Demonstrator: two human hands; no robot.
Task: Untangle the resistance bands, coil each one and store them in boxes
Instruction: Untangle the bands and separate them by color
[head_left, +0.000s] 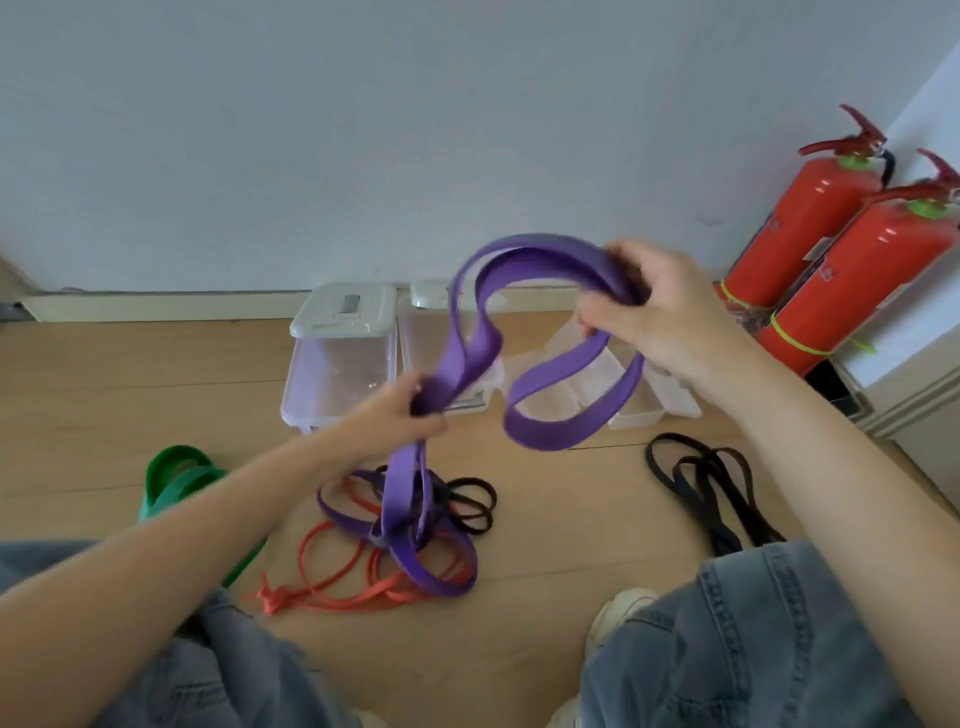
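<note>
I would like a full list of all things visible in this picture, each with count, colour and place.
purple band: one, purple, held up in both hands, lower end in the floor tangle
red band: one, red-orange, floor, in tangle
black bands in tangle: count unclear, black, floor centre
black bands apart: count unclear, black, floor right
green band: one, green, floor left
boxes: at least three, clear plastic, by the wall
fire extinguishers: two, red, right corner
left hand: grip on purple band
right hand: grip on purple band

both arms reach forward, left hand (410, 410) low, right hand (649, 306) higher, fingers curled
</note>
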